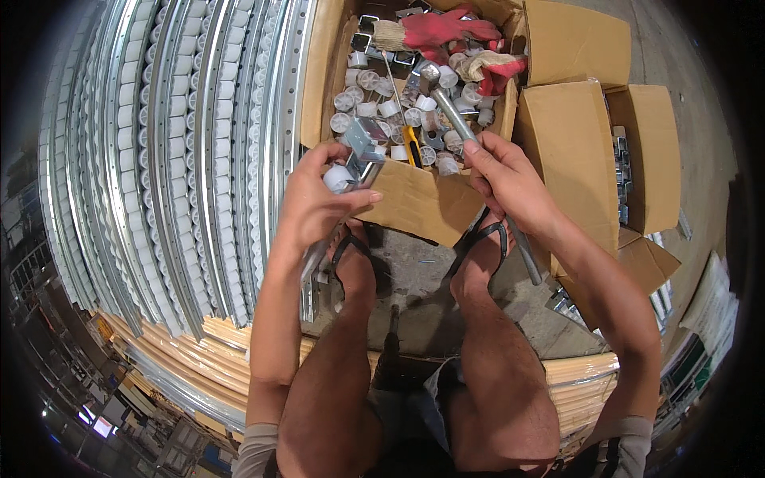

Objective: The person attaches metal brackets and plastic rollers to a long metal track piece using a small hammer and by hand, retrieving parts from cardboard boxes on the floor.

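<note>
My left hand (pixel 307 199) is wrapped round the end of a metal roller track (pixel 317 253). A bent metal bracket (pixel 362 137) and a white plastic roller (pixel 339 178) sit at that end, beside my fingers. My right hand (pixel 510 177) grips the middle of a hammer's grey metal handle (pixel 454 115). The hammer's head points away from me, over an open cardboard box (pixel 414 195). Inside the box lie many loose white rollers (pixel 367 80), metal brackets, a yellow-and-black utility knife (pixel 412 146) and red-and-cream work gloves (pixel 446 33).
Long roller tracks (pixel 167 159) with white wheels are stacked on the left, over tan tubes (pixel 171 362). To the right, another open cardboard box (pixel 567 155) stands near metal parts (pixel 621 171). My sandalled feet rest on the concrete floor (pixel 414 271) below the near box.
</note>
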`<state>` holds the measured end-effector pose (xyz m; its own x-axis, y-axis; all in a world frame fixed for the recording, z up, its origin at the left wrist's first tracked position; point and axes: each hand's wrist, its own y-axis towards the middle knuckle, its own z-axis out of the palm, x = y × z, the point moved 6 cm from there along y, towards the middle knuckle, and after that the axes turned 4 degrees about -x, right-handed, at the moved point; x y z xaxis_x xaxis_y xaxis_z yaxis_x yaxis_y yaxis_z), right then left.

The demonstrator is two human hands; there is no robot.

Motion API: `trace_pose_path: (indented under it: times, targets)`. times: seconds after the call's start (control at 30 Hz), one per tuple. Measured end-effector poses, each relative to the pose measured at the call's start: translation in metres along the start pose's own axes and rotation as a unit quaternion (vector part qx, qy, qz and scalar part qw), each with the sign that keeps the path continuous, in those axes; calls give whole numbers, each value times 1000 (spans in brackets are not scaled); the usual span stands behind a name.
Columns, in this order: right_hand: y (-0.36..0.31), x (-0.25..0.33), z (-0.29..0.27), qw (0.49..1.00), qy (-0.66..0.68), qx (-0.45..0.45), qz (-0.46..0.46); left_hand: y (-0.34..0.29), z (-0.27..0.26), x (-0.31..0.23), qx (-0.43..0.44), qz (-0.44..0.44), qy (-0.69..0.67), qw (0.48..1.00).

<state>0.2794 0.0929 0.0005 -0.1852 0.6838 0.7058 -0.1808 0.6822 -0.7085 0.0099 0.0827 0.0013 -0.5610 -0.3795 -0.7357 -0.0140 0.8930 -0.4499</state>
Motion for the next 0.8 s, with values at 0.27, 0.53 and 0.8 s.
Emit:
trace_pose_path:
  times: [0.27, 0.53, 0.8]
  targets:
    - [-7, -15, 25, 995, 70, -11, -76, 15, -28, 22, 249, -34, -214, 944]
    - [-40, -33, 51, 959, -90, -41, -264, 18, -14, 14, 347, -57, -337, 873]
    - [-58, -7, 86, 878, -146, -13, -456, 16, -35, 1, 354, -31, -459, 814]
